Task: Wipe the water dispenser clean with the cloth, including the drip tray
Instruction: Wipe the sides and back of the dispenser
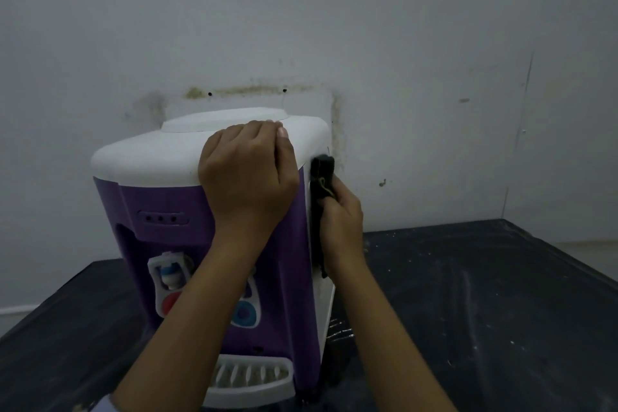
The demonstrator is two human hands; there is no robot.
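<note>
Water dispenser [187, 197] stands on the dark bench [485, 294], back close to the wall [401, 43]. Left hand [247, 170] is on the dispenser's white top at the front-right corner, fingers curled down onto it. Right hand [341, 221] is at the dispenser's right side panel, fingers clenched round the dark cloth [322, 174], with the cloth pressed against the upper part of that panel. Drip tray [250, 378], white and slotted, is at the dispenser's front base, well below both hands. Red tap [172, 301] and blue tap [245, 314] are on the dispenser's front, partly behind the left forearm.
</note>
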